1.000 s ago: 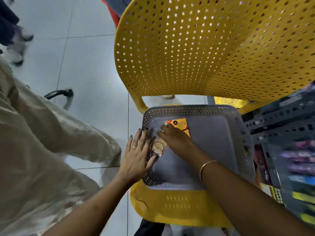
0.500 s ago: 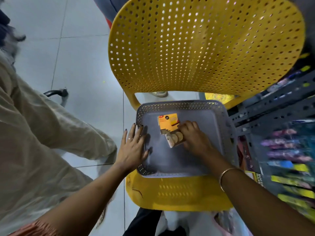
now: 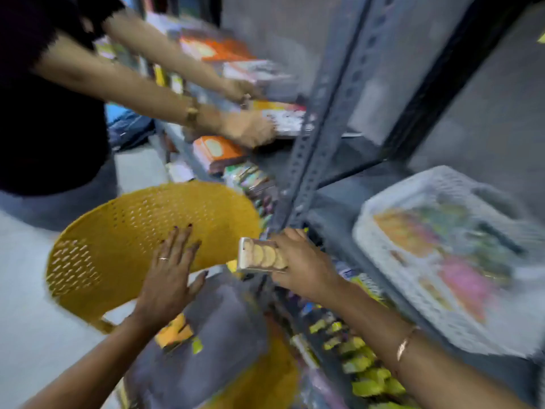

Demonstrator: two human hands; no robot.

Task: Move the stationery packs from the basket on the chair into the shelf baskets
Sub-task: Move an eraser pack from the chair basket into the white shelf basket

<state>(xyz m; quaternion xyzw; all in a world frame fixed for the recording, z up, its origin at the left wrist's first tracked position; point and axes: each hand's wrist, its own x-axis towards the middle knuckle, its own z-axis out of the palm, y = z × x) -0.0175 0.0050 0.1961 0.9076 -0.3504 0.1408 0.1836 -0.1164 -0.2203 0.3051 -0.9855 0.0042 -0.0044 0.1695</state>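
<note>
My right hand [image 3: 298,265] grips a small pack with round discs [image 3: 261,256], held in the air just left of the grey shelf post. My left hand [image 3: 171,276] hovers open, fingers spread, above the grey basket [image 3: 224,329] on the yellow chair [image 3: 124,246]. An orange pack [image 3: 174,332] still lies in that basket. A white shelf basket [image 3: 418,287] with colourful packs stands on the shelf to the right. The view is blurred.
Another person [image 3: 50,93] in dark clothes stands at the left and handles books [image 3: 286,122] on the upper shelf. The grey slotted shelf post [image 3: 312,137] rises between me and the white basket. Yellow and mixed packs [image 3: 359,367] fill the lower shelf.
My right hand has lifted the disc pack out of the chair basket and carried it up toward the shelf. My left hand left the basket rim. My view swung up and right.
</note>
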